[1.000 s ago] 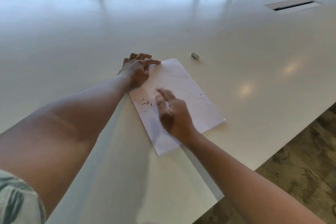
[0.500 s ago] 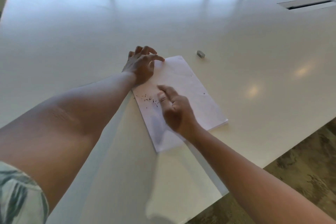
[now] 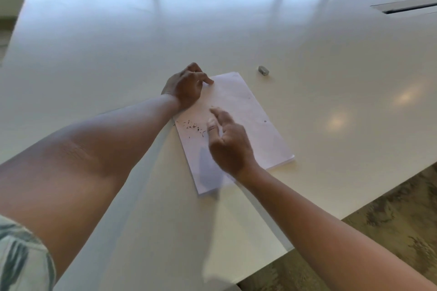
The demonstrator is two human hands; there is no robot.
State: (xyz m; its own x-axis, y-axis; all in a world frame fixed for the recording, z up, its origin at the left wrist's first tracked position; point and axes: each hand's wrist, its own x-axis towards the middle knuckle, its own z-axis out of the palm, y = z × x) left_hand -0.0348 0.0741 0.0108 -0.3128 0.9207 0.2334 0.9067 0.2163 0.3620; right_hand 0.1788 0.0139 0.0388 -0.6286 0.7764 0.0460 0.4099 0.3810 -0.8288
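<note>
Now, paper point(image 3: 246, 111): flat on bench point(image 3: 118, 54), crumbs point(image 3: 192, 126) at left edge.
Left hand point(image 3: 185, 88): fingertips pin far corner.
Right hand point(image 3: 228, 142): loose, empty, over crumbs.
Advice: sweep lightly outward, paper pinned.

Head view: forward-down, close over table point(image 3: 99, 59).

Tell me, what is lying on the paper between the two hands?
Small dark crumbs are scattered on the paper between the left hand and the right hand, seen in the head view.
</note>
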